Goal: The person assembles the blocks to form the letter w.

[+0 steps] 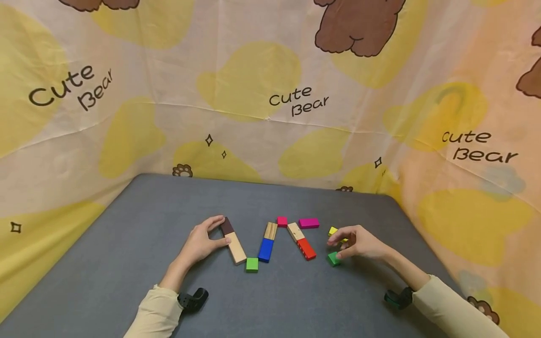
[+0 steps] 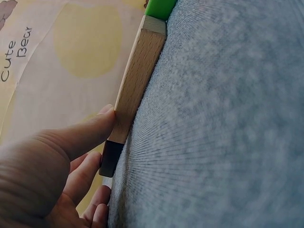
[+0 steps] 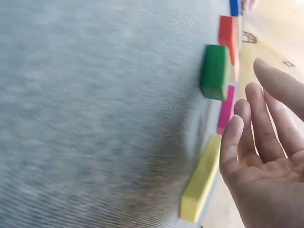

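My left hand touches the left side of two blocks laid end to end. Its thumb rests on the pale wood block, and its index finger is at the dark brown block. A light green block sits at the pale block's near end. On the other side, my right hand hovers over a yellow block, partly hidden by the fingers, and beside a dark green block. In the right wrist view, a gap shows between its spread fingers and the green block.
A blue block and a striped wood block slant up to a pinkish-red block. Another wood block and a red block slant down from it. A magenta block lies behind. Printed cloth surrounds the grey table.
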`<state>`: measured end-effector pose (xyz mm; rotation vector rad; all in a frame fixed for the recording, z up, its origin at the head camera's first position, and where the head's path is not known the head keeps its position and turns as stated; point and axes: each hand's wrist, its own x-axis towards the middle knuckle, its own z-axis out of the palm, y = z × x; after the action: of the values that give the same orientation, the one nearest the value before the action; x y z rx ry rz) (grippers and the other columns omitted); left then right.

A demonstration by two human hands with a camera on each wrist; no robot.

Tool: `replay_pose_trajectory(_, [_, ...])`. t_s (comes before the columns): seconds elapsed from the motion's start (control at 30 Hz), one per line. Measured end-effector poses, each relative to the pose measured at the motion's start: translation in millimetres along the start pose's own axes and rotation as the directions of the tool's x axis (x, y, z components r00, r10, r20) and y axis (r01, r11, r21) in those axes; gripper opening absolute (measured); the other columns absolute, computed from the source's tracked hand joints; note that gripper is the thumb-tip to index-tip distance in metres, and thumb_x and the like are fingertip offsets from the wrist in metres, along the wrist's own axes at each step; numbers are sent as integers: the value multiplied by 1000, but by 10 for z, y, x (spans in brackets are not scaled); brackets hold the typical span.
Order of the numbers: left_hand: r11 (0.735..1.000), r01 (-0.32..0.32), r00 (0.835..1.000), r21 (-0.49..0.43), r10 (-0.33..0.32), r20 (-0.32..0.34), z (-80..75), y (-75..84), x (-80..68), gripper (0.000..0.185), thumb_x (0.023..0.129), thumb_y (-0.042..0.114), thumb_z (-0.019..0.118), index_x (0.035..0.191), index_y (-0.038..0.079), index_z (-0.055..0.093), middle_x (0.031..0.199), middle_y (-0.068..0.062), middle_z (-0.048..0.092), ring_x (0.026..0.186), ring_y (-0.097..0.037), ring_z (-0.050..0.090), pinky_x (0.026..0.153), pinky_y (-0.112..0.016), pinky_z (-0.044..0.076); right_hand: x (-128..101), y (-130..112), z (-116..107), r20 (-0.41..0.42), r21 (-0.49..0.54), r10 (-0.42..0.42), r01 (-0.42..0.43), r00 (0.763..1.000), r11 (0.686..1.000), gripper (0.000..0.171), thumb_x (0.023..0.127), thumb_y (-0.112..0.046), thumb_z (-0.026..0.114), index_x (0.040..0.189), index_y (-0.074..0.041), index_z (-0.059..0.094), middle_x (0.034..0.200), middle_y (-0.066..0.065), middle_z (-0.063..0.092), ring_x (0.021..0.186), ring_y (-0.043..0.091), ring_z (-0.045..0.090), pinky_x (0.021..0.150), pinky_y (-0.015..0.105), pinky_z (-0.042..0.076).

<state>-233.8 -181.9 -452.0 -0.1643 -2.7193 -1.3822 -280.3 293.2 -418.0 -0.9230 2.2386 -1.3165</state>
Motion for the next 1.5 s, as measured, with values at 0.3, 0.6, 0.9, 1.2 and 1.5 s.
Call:
replay_pose_trajectory(0.3, [1000,10,1000,-5,-10,4,4,-9,-4,74,84,27,81,147,10,46,141,-7,54,139,-42,25,108,-63,18,-5,71,88,73,-67,64,-59,995,996,40,77,0,82,115,-3,68,110,11,68,95,31,60,78,32,54])
replay_pose_trajectory(0.6, [1000,-13,1000,-1,13,0,-13,11,11,73,85,27,80,147,9,47,142,-8,53,140,-43,23,108,-63,18,-11,-82,262,-56,10,128,-127,990,992,42,76,0,83,115,2,66,109,15,67,100,30,62,78,33,56])
replay_pose_trajectory(0.9, [1000,-15,1000,0,15,12,-10,3,11,74,85,26,80,148,7,45,141,-8,54,142,-41,22,110,-63,14,-35,-234,485,-214,84,225,-212,950,974,47,73,1,85,115,6,64,108,14,67,97,30,61,79,28,54])
replay_pose_trajectory(1.2, [1000,-17,1000,5,17,-2,-15,8,10,74,85,27,80,147,7,45,141,-8,54,141,-40,24,110,-62,15,-56,-290,590,-208,103,271,-255,940,961,47,72,2,86,114,3,65,107,11,66,97,29,60,77,31,54])
replay_pose_trajectory(1.5, [1000,-19,1000,9,18,8,-14,-4,-7,74,86,29,79,148,7,45,141,-8,54,141,-41,24,109,-63,16,-45,-267,599,-232,107,293,-275,928,956,48,70,4,85,114,4,65,107,11,67,96,28,61,79,33,55])
